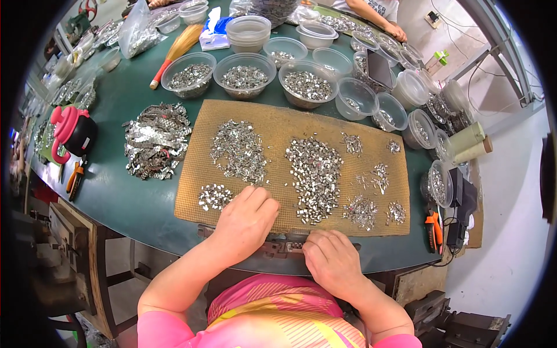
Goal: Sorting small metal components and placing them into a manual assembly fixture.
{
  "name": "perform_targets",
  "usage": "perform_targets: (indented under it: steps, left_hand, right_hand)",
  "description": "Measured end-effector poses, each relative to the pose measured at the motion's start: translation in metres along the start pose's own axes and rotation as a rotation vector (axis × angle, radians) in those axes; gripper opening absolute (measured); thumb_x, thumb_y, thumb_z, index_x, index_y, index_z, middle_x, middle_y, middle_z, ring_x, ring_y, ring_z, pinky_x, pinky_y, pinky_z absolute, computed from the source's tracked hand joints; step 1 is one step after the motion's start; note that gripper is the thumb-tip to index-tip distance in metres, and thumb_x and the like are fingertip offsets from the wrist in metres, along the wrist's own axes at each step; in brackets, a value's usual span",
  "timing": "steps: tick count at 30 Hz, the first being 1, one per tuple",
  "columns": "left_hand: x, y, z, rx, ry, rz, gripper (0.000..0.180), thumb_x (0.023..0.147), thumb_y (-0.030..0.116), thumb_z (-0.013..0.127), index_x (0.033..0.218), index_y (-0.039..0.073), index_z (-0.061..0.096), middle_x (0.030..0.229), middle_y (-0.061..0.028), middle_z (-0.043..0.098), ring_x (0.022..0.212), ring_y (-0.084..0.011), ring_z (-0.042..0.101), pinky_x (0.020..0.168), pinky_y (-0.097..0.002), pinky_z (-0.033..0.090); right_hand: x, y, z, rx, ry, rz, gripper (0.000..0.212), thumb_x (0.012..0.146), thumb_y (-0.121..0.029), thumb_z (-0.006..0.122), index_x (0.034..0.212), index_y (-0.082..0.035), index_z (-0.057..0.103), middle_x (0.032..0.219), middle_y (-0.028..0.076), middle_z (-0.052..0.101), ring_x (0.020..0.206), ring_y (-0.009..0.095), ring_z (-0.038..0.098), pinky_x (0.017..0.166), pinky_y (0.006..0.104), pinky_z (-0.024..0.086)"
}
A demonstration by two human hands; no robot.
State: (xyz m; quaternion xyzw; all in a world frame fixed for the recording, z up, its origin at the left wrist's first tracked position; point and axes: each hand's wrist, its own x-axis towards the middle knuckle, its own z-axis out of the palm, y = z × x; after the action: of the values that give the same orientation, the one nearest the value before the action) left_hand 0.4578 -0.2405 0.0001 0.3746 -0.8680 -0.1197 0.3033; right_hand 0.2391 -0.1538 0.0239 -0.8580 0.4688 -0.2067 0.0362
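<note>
I sit at a long desk [145, 203] with a dark green top and a curved near edge, resting on worn wooden legs and drawers [72, 238] at my left. To my right the floor [510, 232] is pale grey and bare, lit evenly, with a grey metal frame [499, 52] and loose cables [481, 75] running across it. Dark metal blocks [464, 327] sit low beside my right elbow.

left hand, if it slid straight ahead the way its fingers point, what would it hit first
Probably the large pile of small silver metal clips on the tan woven mat, just beyond the left hand; the fingers point up and slightly right, so the exact line is uncertain.
</note>
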Motion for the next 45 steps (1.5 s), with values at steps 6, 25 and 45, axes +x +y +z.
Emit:
perform_targets:
  steps: [6,25,45]
  left_hand:
    - [-0.012,0.02,-0.004,-0.293,-0.083,0.011,0.018,0.082,0.005,0.078,0.094,0.006,0.065,0.099,-0.0083,0.064,0.091,-0.0302,0.062,0.076,-0.0406,0.051]
    - [-0.033,0.024,-0.014,-0.302,0.027,-0.032,0.023,0.082,0.0,0.077,0.103,0.005,0.07,0.098,-0.0091,0.07,0.093,-0.0306,0.067,0.081,-0.0398,0.054]
    - [-0.061,-0.013,-0.027,-0.224,0.188,-0.149,0.016,0.085,0.003,0.077,0.1,0.005,0.07,0.092,-0.0076,0.067,0.081,-0.0272,0.065,0.07,-0.0371,0.053]
  right_hand:
    - [-0.002,0.009,-0.007,0.222,-0.035,0.098,0.02,0.084,-0.008,0.074,0.101,-0.006,0.063,0.105,0.008,0.067,0.102,0.027,0.067,0.09,0.0415,0.052]
    - [0.003,0.004,-0.001,0.169,-0.008,0.143,0.019,0.084,-0.012,0.079,0.096,-0.008,0.064,0.098,0.007,0.069,0.094,0.027,0.068,0.084,0.0399,0.05]
    - [0.089,0.006,0.035,0.04,-0.114,-0.04,0.012,0.092,-0.012,0.072,0.103,-0.011,0.072,0.093,0.004,0.069,0.082,0.025,0.071,0.066,0.0379,0.058]
